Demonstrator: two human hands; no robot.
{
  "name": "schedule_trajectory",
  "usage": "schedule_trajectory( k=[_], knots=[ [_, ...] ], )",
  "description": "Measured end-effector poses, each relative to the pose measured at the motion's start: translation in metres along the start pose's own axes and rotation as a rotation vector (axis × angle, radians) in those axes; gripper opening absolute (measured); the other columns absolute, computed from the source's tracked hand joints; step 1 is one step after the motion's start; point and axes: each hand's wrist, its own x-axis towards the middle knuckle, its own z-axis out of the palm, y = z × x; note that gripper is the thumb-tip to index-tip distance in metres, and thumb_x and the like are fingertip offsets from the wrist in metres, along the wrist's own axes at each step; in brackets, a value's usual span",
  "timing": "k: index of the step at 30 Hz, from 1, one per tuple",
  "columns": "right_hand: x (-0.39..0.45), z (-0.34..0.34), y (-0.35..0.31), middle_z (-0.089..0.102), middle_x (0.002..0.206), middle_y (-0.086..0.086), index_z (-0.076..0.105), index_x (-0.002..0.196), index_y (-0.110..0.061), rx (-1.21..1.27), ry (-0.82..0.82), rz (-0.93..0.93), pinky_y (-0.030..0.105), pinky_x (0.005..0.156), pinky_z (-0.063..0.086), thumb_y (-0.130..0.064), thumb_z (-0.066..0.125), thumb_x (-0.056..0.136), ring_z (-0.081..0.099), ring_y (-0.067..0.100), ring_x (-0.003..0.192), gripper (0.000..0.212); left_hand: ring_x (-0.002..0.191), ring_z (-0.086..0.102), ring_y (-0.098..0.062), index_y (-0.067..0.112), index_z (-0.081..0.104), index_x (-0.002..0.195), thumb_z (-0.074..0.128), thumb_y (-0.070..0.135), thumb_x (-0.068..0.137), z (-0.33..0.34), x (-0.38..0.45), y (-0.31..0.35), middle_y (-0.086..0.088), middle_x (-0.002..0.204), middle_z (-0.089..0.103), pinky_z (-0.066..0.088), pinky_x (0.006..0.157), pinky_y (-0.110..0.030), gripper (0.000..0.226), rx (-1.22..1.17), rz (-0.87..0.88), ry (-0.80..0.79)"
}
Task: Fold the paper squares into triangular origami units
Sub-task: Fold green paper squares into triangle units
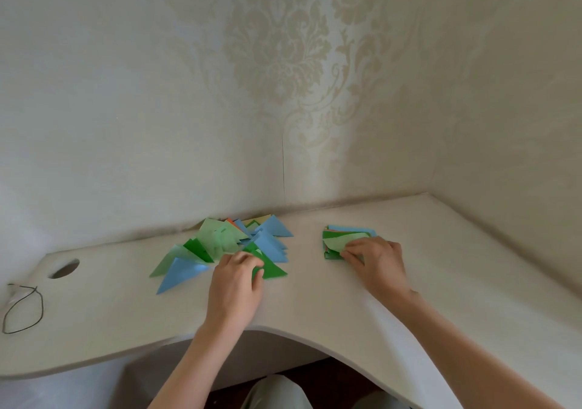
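The left hand [236, 278] lies at the near edge of a loose heap of folded paper triangles [226, 244] in light green, dark green and blue, with a little orange and pale yellow showing at the far side; its fingers curl round a dark green folded paper triangle [270, 268], the thumb on the near right side and the fingertips on top, so that the triangle's point sticks out to the right of the hand while resting on the cream curved desk [315, 298]; the right hand [374, 259] lies well to the right of the heap, at the near right corner of a small stack of unfolded paper squares [346, 241]; its fingers are bent and pinch the edge of the top light green paper sheet [341, 241], which curls up a little above the dark green and blue sheets under it; a round cable hole [64, 269] opens in the desk at far left, and a thin black looped cord [23, 311] lies near the left edge; cream damask-patterned wallpaper [283, 62] covers the wall behind; no writing or label can be read anywhere.
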Motion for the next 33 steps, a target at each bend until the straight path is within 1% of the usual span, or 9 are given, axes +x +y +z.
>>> schedule_trajectory(
  k=[2,4,7,13,17,20,25,28,33],
  knots=[
    [-0.004,-0.005,0.004,0.072,0.086,-0.014,0.074,0.073,-0.026,-0.01,0.114,-0.029,0.031,0.075,0.03,-0.02,0.073,0.08,0.061,0.019,0.083,0.009,0.089,0.056,-0.024,0.015,0.071,0.089,0.07,0.01,0.08,-0.002,-0.001,0.006,0.001,0.092,0.066,0.051,0.077,-0.037,0.011,0.001,0.008,0.007],
    [-0.01,-0.013,0.007,0.071,0.082,-0.014,0.074,0.072,-0.027,0.007,0.238,-0.054,0.031,0.074,0.031,-0.02,0.08,0.073,0.061,0.017,0.078,0.009,0.087,0.056,-0.022,0.015,0.069,0.088,0.07,0.008,0.079,-0.003,-0.002,0.013,0.002,0.091,0.064,0.05,0.075,-0.034,0.011,-0.02,0.026,0.014],
    [-0.024,-0.025,0.005,0.069,0.082,-0.015,0.074,0.075,-0.028,0.048,0.319,-0.122,0.033,0.074,0.033,-0.029,0.076,0.075,0.06,0.014,0.077,0.002,0.088,0.054,-0.014,0.016,0.067,0.087,0.068,0.008,0.08,0.002,-0.006,0.028,0.005,0.09,0.061,0.045,0.074,-0.025,0.011,-0.112,0.082,0.002],
    [-0.06,-0.02,0.006,0.066,0.079,-0.019,0.074,0.075,-0.035,0.068,0.146,-0.145,0.036,0.069,0.042,-0.041,0.068,0.075,0.06,0.009,0.075,0.009,0.095,0.053,-0.001,0.022,0.066,0.097,0.067,0.013,0.083,0.026,-0.016,0.063,0.014,0.096,0.058,0.037,0.084,-0.008,0.017,-0.379,0.138,-0.125],
    [-0.072,-0.014,0.011,0.065,0.08,-0.021,0.074,0.077,-0.038,0.042,0.052,-0.113,0.033,0.067,0.042,-0.051,0.053,0.079,0.058,0.009,0.075,0.024,0.099,0.053,0.001,0.026,0.066,0.099,0.068,0.02,0.081,0.038,-0.018,0.079,0.017,0.099,0.059,0.041,0.088,-0.016,0.018,-0.444,0.192,-0.236],
    [-0.075,-0.012,0.011,0.064,0.083,-0.021,0.074,0.079,-0.038,0.063,0.02,-0.095,0.031,0.067,0.042,-0.051,0.05,0.081,0.059,0.009,0.078,0.027,0.099,0.052,0.0,0.028,0.067,0.094,0.067,0.026,0.081,0.045,-0.018,0.084,0.019,0.097,0.061,0.042,0.088,-0.019,0.014,-0.424,0.233,-0.292],
    [-0.074,-0.011,0.014,0.065,0.086,-0.019,0.074,0.084,-0.034,0.218,-0.035,-0.019,0.031,0.073,0.047,-0.055,0.056,0.081,0.059,0.006,0.083,0.027,0.091,0.051,-0.005,0.026,0.069,0.085,0.067,0.03,0.082,0.051,-0.015,0.088,0.017,0.09,0.06,0.041,0.082,-0.019,0.005,-0.388,0.242,-0.264],
    [-0.069,-0.011,0.013,0.066,0.084,-0.017,0.073,0.086,-0.031,0.277,-0.065,0.045,0.027,0.076,0.049,-0.048,0.066,0.079,0.059,0.002,0.08,0.019,0.087,0.05,-0.005,0.025,0.068,0.081,0.067,0.029,0.083,0.053,-0.013,0.091,0.016,0.085,0.059,0.041,0.078,-0.02,0.005,-0.391,0.202,-0.244],
    [-0.064,-0.008,0.009,0.065,0.078,-0.021,0.07,0.084,-0.032,0.347,-0.096,0.179,0.024,0.074,0.047,-0.042,0.071,0.077,0.055,-0.003,0.072,0.012,0.089,0.048,-0.005,0.03,0.065,0.086,0.067,0.034,0.083,0.058,-0.01,0.097,0.02,0.083,0.055,0.042,0.081,-0.027,0.006,-0.382,0.117,-0.23]
  ],
)
